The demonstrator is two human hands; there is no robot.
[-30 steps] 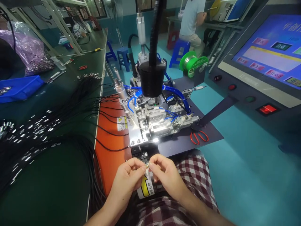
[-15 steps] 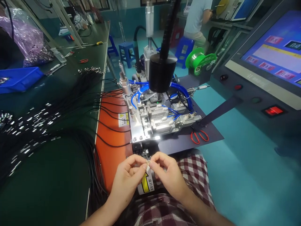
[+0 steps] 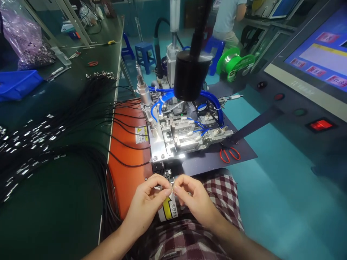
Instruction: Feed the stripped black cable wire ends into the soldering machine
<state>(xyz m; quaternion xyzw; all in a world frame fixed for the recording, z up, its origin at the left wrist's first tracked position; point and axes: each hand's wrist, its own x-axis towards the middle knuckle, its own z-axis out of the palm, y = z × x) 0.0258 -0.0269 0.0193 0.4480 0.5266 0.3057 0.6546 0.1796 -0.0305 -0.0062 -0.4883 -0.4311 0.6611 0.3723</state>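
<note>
My left hand (image 3: pixel 151 196) and my right hand (image 3: pixel 193 198) meet in front of the machine, thumbs and forefingers pinched together. Between the fingertips is something tiny, too small to name. Below them a white label with a yellow arrow (image 3: pixel 167 209) lies partly covered by the hands. Just beyond the fingers sits the near end of the machine's track (image 3: pixel 166 172). The silver machine (image 3: pixel 184 139) with blue air tubes stands behind, and several black cables (image 3: pixel 130 148) run into its left side across an orange base (image 3: pixel 126 180).
On the left, black cables with shiny metal ends (image 3: pixel 35 141) cover part of the dark table (image 3: pixel 54 206). Red-handled scissors (image 3: pixel 230 155) lie right of the machine. A black cylinder (image 3: pixel 192 76) hangs overhead. A screen panel (image 3: pixel 311 68) stands at right; a person (image 3: pixel 229 21) sits behind.
The view has shifted slightly. Both hands stay pinched at nearly the same place, with the fingertips turned a little and the left fingers slightly higher.
</note>
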